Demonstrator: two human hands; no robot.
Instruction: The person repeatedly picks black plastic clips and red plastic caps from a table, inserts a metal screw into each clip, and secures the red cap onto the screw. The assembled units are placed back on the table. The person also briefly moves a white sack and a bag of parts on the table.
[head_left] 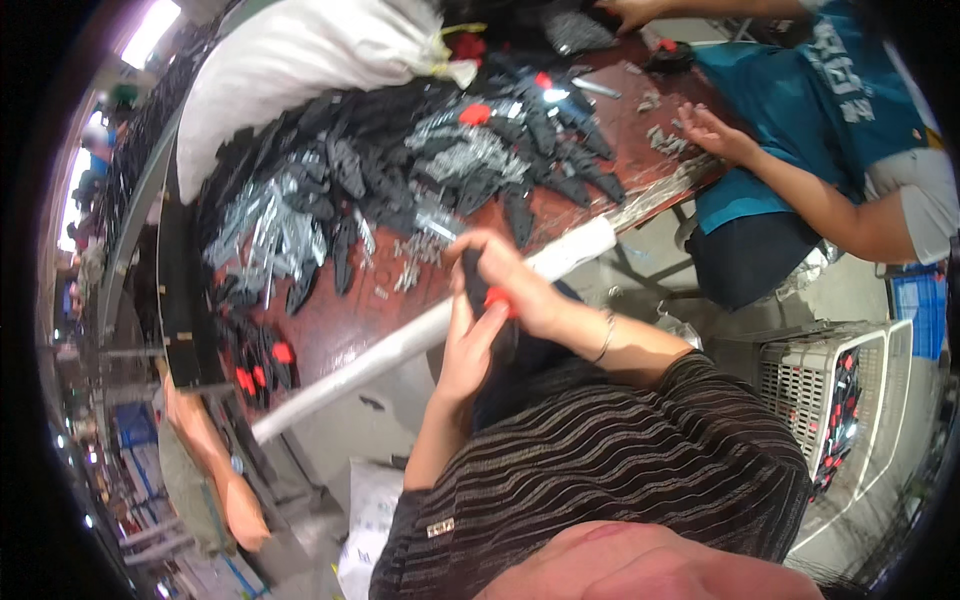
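Note:
My left hand (466,352) and my right hand (512,283) meet at the table's near edge, both closed around one black plastic handle piece with a red button (492,297). The right hand wraps it from above, the left supports it from below. Just beyond them, on the brown table (345,325), lies a big heap of black handle shells (400,165) mixed with silver metal blades (268,228) and a few red parts (475,114). Small loose metal bits (418,256) lie closest to my hands.
A white padded strip (400,345) runs along the table's near edge. A full white sack (300,60) sits at the back. A person in a teal shirt (800,110) works at the right; another arm (215,460) is at the left. A white basket (835,400) holds finished pieces.

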